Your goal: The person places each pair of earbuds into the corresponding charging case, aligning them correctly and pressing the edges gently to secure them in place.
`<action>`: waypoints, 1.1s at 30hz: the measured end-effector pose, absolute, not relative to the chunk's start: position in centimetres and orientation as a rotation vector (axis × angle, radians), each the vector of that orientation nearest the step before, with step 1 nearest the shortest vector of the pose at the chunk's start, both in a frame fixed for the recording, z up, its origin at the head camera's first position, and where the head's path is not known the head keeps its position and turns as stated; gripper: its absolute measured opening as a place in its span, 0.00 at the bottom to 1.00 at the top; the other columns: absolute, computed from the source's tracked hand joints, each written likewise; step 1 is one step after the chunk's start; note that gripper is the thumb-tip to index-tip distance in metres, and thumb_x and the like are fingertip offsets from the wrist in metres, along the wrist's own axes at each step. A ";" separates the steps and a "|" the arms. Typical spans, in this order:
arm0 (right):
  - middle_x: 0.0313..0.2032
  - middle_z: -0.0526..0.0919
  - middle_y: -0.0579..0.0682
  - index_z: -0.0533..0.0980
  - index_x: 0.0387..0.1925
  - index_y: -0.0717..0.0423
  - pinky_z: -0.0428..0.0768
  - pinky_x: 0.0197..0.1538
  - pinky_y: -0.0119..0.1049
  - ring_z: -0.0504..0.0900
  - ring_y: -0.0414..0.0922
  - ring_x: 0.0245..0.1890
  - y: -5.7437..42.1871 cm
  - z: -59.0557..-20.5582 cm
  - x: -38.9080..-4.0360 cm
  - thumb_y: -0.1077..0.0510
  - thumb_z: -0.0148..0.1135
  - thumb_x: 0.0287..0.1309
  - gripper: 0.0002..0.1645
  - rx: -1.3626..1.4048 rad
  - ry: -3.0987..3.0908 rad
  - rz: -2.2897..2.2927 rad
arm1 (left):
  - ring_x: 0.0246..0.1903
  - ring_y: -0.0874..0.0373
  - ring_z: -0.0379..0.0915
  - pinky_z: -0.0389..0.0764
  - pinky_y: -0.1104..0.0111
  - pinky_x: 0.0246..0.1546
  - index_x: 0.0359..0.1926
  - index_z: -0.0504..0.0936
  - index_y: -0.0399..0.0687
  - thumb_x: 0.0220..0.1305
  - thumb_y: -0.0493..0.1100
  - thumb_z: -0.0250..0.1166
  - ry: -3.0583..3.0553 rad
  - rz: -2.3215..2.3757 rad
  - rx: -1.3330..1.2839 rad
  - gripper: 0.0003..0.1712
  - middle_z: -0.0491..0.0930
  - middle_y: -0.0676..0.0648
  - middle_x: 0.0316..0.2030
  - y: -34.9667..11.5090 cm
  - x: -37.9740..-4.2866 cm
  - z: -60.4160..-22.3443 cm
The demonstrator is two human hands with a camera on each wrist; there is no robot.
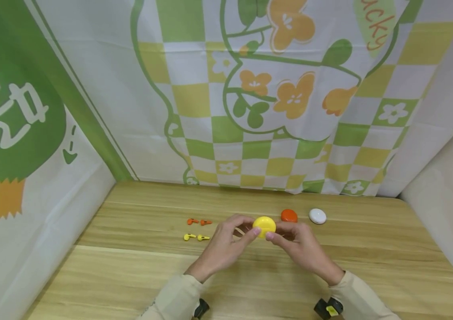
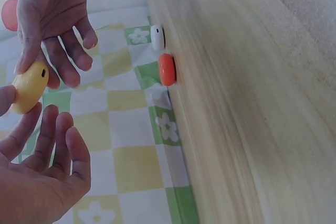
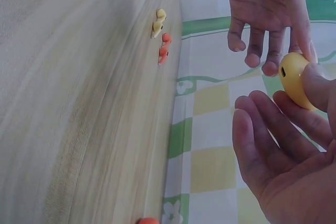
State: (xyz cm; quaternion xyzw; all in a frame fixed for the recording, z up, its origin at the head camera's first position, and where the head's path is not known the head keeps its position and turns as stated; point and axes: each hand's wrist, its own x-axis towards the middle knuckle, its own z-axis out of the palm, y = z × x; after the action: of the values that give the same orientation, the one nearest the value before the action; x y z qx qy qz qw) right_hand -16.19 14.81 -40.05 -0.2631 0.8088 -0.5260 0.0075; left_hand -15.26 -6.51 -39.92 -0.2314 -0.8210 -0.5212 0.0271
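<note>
A yellow earbud charging case (image 1: 264, 226) is held above the table between both hands, its lid closed. My left hand (image 1: 226, 240) pinches its left side with thumb and forefinger, while my right hand (image 1: 300, 246) pinches the right side the same way. In the left wrist view a small dark port shows in the edge of the yellow case (image 2: 32, 86). The other fingers of both hands spread loosely beneath it. To the left on the table lie two yellow earbuds (image 1: 189, 237) and, behind them, two orange earbuds (image 1: 193, 221).
Behind my right hand sit an orange case (image 1: 289, 215) and a white case (image 1: 317, 216) on the wooden table (image 1: 130, 271). A checkered, flower-printed cloth (image 1: 226, 151) hangs along the table's back edge. Cloth walls stand at both sides.
</note>
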 end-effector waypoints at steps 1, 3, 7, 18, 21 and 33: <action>0.38 0.84 0.44 0.81 0.43 0.51 0.81 0.40 0.36 0.83 0.43 0.36 14.8 -40.0 -16.2 0.52 0.61 0.59 0.12 -0.819 2.516 -1.657 | 0.40 0.62 0.72 0.75 0.67 0.43 0.48 0.78 0.56 0.66 0.57 0.56 -2.541 -1.601 -0.717 0.17 0.76 0.59 0.38 -6.6 -15.3 -39.9; 0.38 0.84 0.44 0.81 0.43 0.50 0.81 0.40 0.36 0.83 0.43 0.36 14.8 -39.9 -16.1 0.54 0.61 0.59 0.11 -0.814 2.497 -1.683 | 0.40 0.62 0.72 0.75 0.65 0.44 0.49 0.78 0.56 0.66 0.58 0.56 -2.545 -1.583 -0.727 0.17 0.76 0.59 0.39 -6.6 -15.3 -39.8; 0.38 0.84 0.45 0.81 0.43 0.53 0.81 0.39 0.36 0.83 0.42 0.36 14.6 -39.3 -15.9 0.58 0.61 0.60 0.10 -0.823 2.505 -1.695 | 0.42 0.61 0.72 0.75 0.63 0.44 0.49 0.78 0.57 0.64 0.59 0.57 -2.523 -1.545 -0.743 0.19 0.76 0.59 0.40 -6.7 -15.5 -39.5; 0.41 0.85 0.47 0.81 0.45 0.54 0.81 0.41 0.35 0.83 0.42 0.39 14.4 -39.2 -15.7 0.59 0.62 0.58 0.13 -0.832 2.472 -1.724 | 0.46 0.59 0.71 0.74 0.60 0.47 0.45 0.81 0.55 0.64 0.60 0.56 -2.510 -1.469 -0.755 0.19 0.74 0.56 0.46 -6.5 -15.6 -38.5; 0.41 0.85 0.46 0.81 0.45 0.53 0.81 0.40 0.36 0.83 0.43 0.39 14.6 -39.6 -15.9 0.57 0.62 0.58 0.13 -0.860 2.459 -1.737 | 0.47 0.58 0.70 0.74 0.59 0.48 0.44 0.81 0.55 0.64 0.61 0.56 -2.520 -1.475 -0.748 0.19 0.73 0.56 0.46 -6.4 -15.6 -38.4; 0.41 0.85 0.45 0.82 0.45 0.51 0.82 0.38 0.36 0.84 0.44 0.37 14.7 -40.0 -16.0 0.55 0.64 0.56 0.14 -0.919 2.499 -1.699 | 0.46 0.61 0.70 0.73 0.60 0.48 0.38 0.82 0.58 0.66 0.65 0.49 -2.576 -1.460 -0.666 0.22 0.73 0.57 0.44 -6.3 -15.7 -38.0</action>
State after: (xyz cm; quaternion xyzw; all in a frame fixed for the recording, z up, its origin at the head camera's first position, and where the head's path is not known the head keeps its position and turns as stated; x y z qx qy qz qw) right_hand -16.01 14.68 -40.02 -0.2911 0.7911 -0.5380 -0.0085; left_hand -15.72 -6.29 -38.00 -0.2191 -0.8476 -0.4803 0.0531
